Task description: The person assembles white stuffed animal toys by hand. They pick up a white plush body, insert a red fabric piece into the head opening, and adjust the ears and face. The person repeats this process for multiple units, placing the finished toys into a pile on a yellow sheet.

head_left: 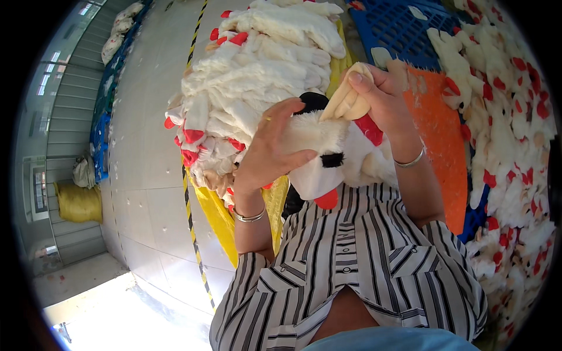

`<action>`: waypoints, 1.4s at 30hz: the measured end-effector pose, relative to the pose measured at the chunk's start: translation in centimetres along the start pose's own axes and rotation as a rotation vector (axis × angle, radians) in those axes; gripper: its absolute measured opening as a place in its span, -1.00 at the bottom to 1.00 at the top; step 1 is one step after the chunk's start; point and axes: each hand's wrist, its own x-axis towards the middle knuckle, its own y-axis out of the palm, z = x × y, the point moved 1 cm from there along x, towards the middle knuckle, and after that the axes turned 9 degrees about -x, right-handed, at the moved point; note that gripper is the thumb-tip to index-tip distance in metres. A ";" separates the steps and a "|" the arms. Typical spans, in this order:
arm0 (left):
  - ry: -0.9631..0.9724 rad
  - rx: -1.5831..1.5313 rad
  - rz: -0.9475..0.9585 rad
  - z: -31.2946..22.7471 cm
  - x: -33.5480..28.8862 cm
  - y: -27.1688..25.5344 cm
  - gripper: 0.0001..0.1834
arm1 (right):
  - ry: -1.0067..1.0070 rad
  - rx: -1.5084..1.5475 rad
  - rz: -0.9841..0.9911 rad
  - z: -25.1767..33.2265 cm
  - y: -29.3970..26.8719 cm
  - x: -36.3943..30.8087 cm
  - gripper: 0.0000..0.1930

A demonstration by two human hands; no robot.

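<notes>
In front of my chest is an unstuffed white plush toy skin (312,134) with a black patch and red parts. My left hand (266,146) is closed on its left side, thumb across the front and fingers by a black furry piece (312,102). A cream, smooth folded fabric part (349,99) stands up from the plush's upper edge. My right hand (386,99) pinches that part between thumb and fingers. Whether the part is sewn to the plush cannot be made out. The plush's lower end rests against my striped shirt.
A tall heap of white plush skins (252,70) with red bits lies ahead, on yellow sheeting (216,213). To the right are an orange board (436,140), a blue plastic crate (404,29) and many more plush skins (503,117). Yellow-black tape (190,222) runs along the grey floor.
</notes>
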 end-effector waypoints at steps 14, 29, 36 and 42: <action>-0.224 -0.368 -0.475 5.8 6.9 5.4 -0.79 | 0.390 -0.746 0.286 -4.0 0.7 -6.7 -0.51; -0.190 -0.720 -0.176 -3.6 4.3 -0.5 -0.74 | -0.014 0.210 -0.104 7.7 -1.8 -4.6 -0.73; -0.442 -0.168 -0.416 14.5 0.2 -0.9 -0.55 | 0.350 -0.670 0.072 -9.1 -8.2 -1.8 -0.62; -0.678 -0.282 0.009 12.8 -9.7 3.5 -0.43 | 0.514 -0.650 0.054 -5.7 -7.5 -5.4 -0.62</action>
